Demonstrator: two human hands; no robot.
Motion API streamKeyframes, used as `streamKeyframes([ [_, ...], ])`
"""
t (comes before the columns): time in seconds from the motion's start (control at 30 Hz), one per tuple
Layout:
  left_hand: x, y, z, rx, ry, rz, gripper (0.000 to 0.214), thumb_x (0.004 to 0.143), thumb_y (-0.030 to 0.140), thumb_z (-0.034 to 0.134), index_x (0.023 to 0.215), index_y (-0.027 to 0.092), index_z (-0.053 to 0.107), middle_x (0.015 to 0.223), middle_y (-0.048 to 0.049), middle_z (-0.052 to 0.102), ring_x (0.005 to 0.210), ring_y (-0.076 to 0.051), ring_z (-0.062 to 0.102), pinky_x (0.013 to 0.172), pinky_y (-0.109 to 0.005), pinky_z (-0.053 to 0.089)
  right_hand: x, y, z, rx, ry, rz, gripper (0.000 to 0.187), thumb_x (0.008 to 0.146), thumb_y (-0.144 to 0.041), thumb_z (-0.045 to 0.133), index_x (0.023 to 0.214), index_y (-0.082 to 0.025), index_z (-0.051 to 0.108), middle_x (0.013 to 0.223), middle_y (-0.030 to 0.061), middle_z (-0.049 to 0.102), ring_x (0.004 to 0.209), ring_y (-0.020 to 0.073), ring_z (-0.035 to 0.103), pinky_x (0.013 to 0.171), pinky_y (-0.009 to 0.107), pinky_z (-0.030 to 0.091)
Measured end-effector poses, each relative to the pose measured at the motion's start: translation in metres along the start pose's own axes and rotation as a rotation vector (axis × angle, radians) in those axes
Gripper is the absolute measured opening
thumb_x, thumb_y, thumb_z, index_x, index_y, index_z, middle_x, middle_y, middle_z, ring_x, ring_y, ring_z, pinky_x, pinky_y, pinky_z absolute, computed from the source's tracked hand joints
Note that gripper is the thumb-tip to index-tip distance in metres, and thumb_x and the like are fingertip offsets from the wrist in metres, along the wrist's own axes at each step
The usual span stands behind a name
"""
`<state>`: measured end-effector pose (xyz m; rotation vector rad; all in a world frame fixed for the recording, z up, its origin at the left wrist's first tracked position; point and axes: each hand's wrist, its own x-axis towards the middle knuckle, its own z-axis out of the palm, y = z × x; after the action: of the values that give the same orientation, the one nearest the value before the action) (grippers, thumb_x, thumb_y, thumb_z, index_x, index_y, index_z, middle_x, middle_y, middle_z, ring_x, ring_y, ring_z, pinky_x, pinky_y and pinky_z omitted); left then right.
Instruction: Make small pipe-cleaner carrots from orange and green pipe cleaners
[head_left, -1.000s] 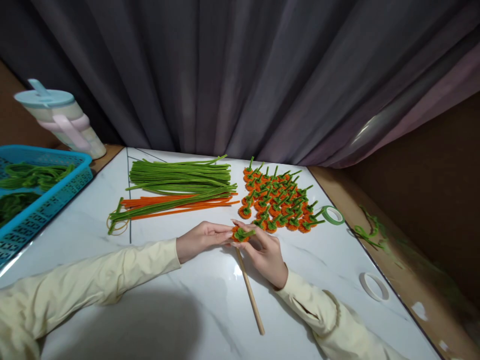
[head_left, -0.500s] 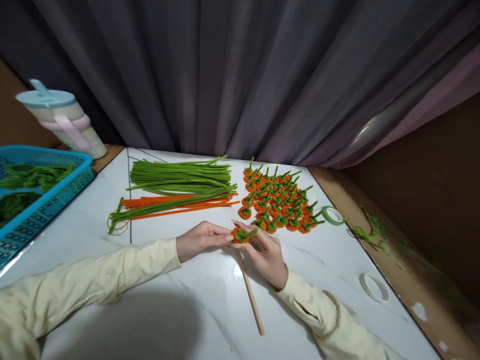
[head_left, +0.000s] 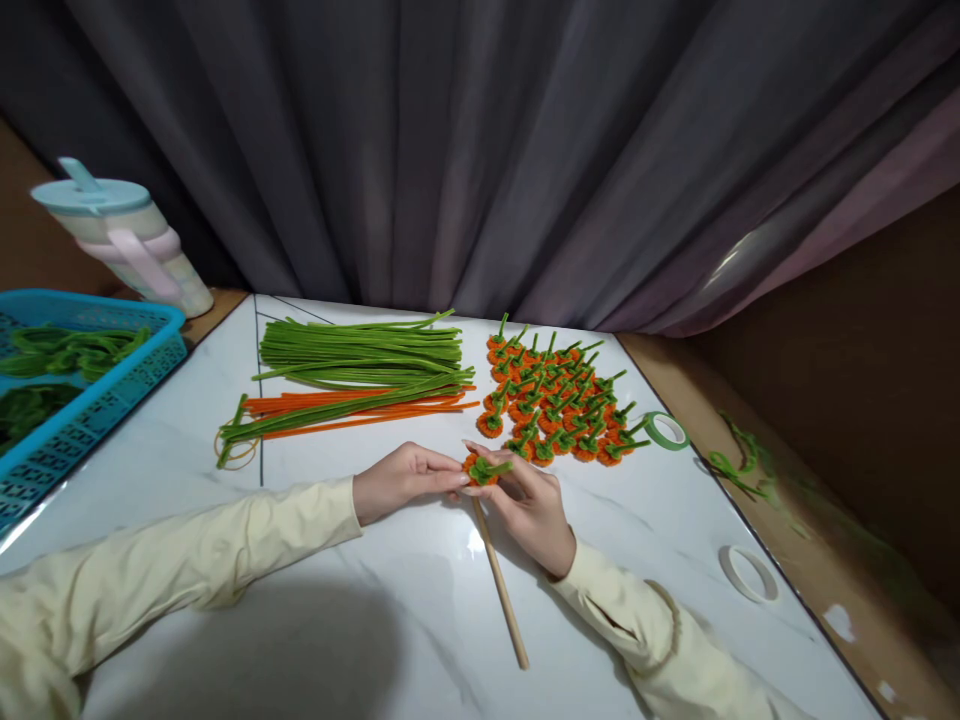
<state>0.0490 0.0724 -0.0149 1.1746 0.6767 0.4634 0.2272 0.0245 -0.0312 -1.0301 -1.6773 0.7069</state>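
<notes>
Between my two hands is a small orange pipe-cleaner pumpkin (head_left: 484,470) with green leaves and a green stem that points right. The fingertips of my left hand (head_left: 412,478) pinch its left edge. My right hand (head_left: 531,505) grips it from the right, thumb below and fingers above. Beneath them a thin wooden stick (head_left: 501,590) slants across the white table; its upper end is hidden by the hands. Behind my right hand many like pumpkins (head_left: 555,395) stand in a cluster. Beyond my left hand lie green pipe cleaners (head_left: 360,350) and orange pipe cleaners (head_left: 375,402).
A blue basket (head_left: 169,345) holding green pieces sits at the left, near a tumbler (head_left: 139,240) with a handle. Green tape (head_left: 666,431) and a white ring-shaped roll (head_left: 748,574) lie on the right. A dark curtain (head_left: 420,150) hangs along the table's back edge.
Almost nothing differs. The pumpkin has turned very slightly in my fingers, and both hands stay in place around it.
</notes>
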Motion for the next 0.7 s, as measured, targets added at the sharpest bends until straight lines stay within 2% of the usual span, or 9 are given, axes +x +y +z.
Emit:
streamKeyframes([
  [0.27, 0.0003, 0.0014, -0.0006, -0.010, 0.001, 0.010, 0.030, 0.071, 0.038, 0.067, 0.081, 0.011, 0.073, 0.076, -0.0070, 0.069, 0.065, -0.013, 0.055, 0.069, -0.026, 0.044, -0.0005, 0.0003, -0.0007, 0.011, -0.019, 0.045, 0.013, 0.078, -0.024, 0.065, 0.090, -0.020, 0.062, 0.102, 0.0080, 0.067, 0.092, 0.0232, 0.065, 0.077, 0.033, 0.057],
  [0.57, -0.0005, 0.0002, 0.0006, 0.001, 0.006, 0.007, 0.028, 0.071, 0.037, 0.067, 0.077, 0.010, 0.072, 0.065, -0.0030, 0.064, 0.062, -0.011, 0.052, 0.062, -0.022, 0.041, -0.0005, 0.0000, 0.0001, -0.011, -0.016, 0.013, 0.016, 0.078, -0.019, 0.065, 0.093, -0.021, 0.061, 0.103, 0.0062, 0.067, 0.084, 0.0196, 0.067, 0.075, 0.031, 0.056],
  [0.7, -0.0011, 0.0000, 0.0000, 0.027, 0.010, 0.002, 0.027, 0.071, 0.036, 0.067, 0.075, 0.010, 0.072, 0.063, -0.0025, 0.064, 0.061, -0.011, 0.051, 0.061, -0.021, 0.040, -0.0006, -0.0017, -0.0003, -0.026, -0.030, 0.024, 0.015, 0.078, -0.020, 0.065, 0.092, -0.021, 0.061, 0.096, 0.0053, 0.068, 0.083, 0.0196, 0.067, 0.074, 0.030, 0.056],
])
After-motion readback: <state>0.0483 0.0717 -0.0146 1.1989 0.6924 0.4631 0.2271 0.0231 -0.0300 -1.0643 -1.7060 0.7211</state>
